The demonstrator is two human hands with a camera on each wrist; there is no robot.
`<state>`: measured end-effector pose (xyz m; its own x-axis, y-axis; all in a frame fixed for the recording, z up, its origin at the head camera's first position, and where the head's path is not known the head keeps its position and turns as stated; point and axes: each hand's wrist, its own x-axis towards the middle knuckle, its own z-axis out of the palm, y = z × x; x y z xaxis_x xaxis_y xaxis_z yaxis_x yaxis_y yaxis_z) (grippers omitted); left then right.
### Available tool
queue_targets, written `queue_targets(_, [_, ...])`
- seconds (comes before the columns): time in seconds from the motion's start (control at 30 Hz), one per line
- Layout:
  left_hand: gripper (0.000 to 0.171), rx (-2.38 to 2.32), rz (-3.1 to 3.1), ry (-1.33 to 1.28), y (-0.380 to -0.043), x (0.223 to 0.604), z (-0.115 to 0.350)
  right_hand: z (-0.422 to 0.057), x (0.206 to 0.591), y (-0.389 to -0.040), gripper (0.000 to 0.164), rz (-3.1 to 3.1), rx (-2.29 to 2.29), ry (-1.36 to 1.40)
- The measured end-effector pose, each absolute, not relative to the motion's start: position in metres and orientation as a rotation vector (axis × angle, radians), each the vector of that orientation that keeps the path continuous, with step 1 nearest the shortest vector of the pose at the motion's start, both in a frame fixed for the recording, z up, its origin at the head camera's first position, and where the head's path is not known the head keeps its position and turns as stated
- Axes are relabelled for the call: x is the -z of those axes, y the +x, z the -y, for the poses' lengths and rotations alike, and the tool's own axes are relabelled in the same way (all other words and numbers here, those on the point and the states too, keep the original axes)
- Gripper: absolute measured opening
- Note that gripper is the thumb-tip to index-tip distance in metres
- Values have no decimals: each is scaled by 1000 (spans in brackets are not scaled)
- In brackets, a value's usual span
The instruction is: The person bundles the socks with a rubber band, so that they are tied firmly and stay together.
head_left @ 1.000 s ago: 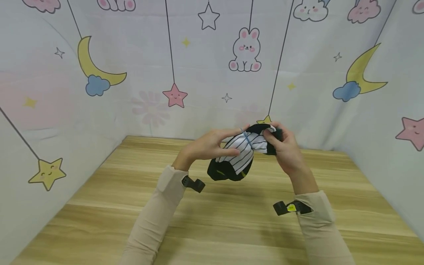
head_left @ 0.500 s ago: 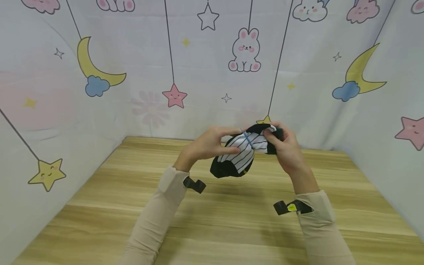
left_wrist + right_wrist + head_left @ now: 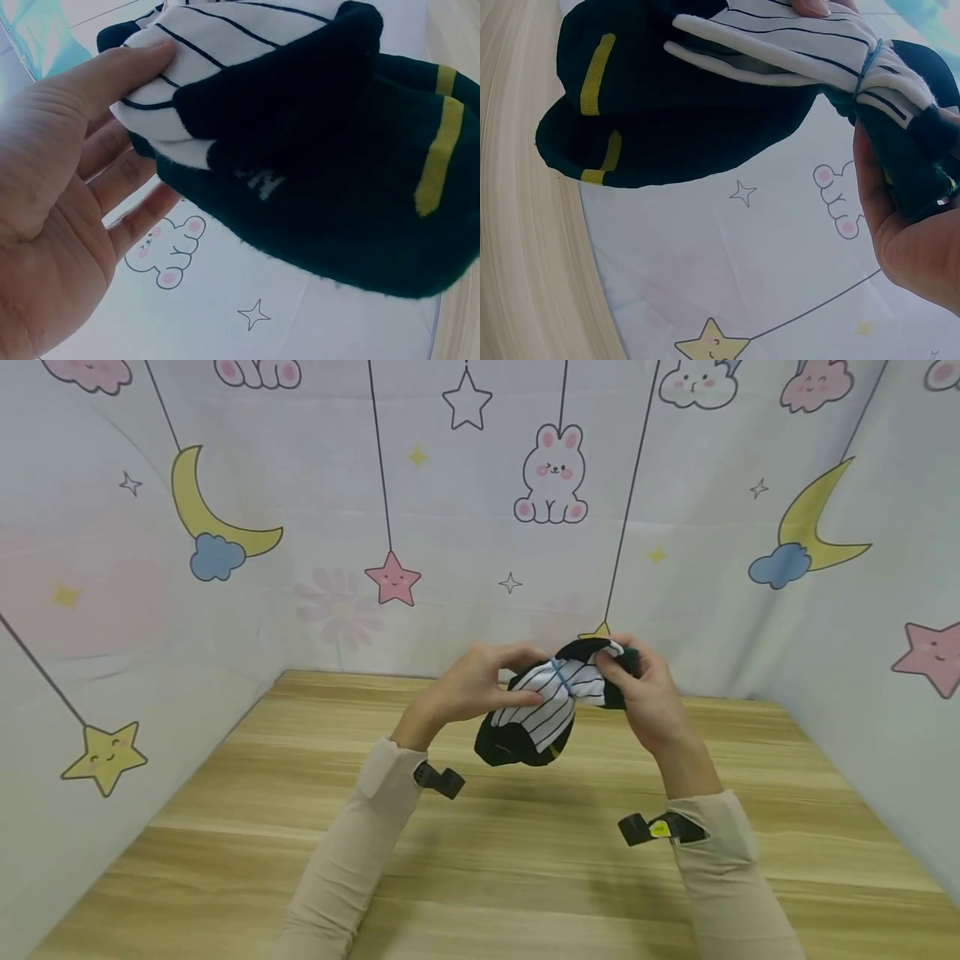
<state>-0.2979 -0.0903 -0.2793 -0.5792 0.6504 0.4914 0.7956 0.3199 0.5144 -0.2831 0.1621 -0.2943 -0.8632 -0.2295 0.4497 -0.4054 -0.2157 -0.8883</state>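
Both hands hold a bundle of socks [image 3: 536, 714] above the table. White socks with thin dark stripes [image 3: 802, 37] and black ends lie against dark green socks [image 3: 322, 202] with yellow bars. A thin blue band [image 3: 561, 678] cinches the bundle near its right part. My left hand [image 3: 472, 685] grips the wider left part, thumb on the striped cloth and fingers behind. My right hand [image 3: 656, 697] pinches the short end right of the band, thumb in front. The toe ends hang loose at lower left. In the right wrist view, some right fingers are cut off by the frame edge.
A wood-grain table [image 3: 525, 877] lies below the hands. White cloth walls [image 3: 450, 510] printed with stars, moons and a rabbit enclose its back and sides. Small black wrist cameras [image 3: 442, 779] are strapped over both sleeves.
My left index finger has drawn back from the band's upper edge and bent more. The bundle's hanging end has shifted slightly. My right hand keeps its pinch in nearly the same place.
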Motion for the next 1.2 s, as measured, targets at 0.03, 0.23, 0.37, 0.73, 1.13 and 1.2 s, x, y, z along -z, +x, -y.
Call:
queue_targets(0.03, [42,1119,2390,-1319,-298,279,90,-162,294,-283,8,1883,-2235,767])
queue_targets(0.23, [42,1182,2407,-1294,-299,280,91,-162,294,-283,10,1847,-2270,758])
queue_targets(0.37, [56,1161,2455,-1326,-299,280,91,-162,294,-283,12,1834,-2271,755])
queue_targets(0.73, [84,1209,2604,-1428,-300,284,90,-163,296,-284,14,1593,-2414,776])
queue_targets(1.13, [78,1410,2514,-1499,-300,284,92,-161,291,-281,9,1389,-2568,862])
queue_targets(1.2, [77,1392,2506,-1501,-301,284,93,-162,291,-281,10,1413,-2553,863])
